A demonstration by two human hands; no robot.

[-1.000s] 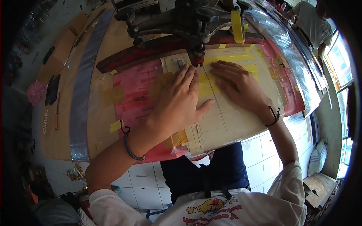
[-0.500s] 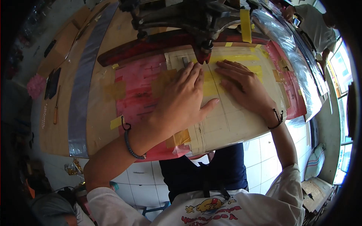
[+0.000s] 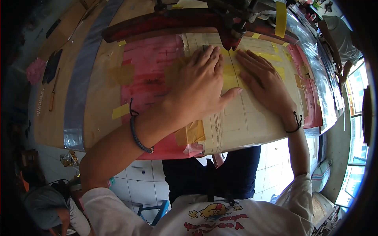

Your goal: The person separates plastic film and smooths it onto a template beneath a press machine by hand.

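Note:
Both palms face down on a pale sheet (image 3: pixel 228 129) marked with pencil lines and yellow tape. My left hand (image 3: pixel 202 84) lies across its left part, fingers extended and thumb apart, a small dark piece partly under the fingertips. To the right, my right hand (image 3: pixel 267 82) rests with fingers stretched forward. Nothing shows in the grip of either hand. Between and just beyond my fingertips is the pointed tip of a red metal bar (image 3: pixel 169 21). Red sheet (image 3: pixel 145 78) with dark marks lies beside my left forearm.
A grey strip (image 3: pixel 80 74) crosses the wooden table (image 3: pixel 104 102) at left, with a screwdriver (image 3: pixel 52 94) and a dark phone-like object (image 3: pixel 52 66) beyond. Yellow tape (image 3: pixel 280 19) hangs at the clamp. One person (image 3: pixel 49 208) is at lower left, another (image 3: pixel 340 35) at upper right.
The view has shifted, so the metal bar sits higher in the picture and my hands farther right. Both hands remain flat on the sheet. The person at lower left shows more.

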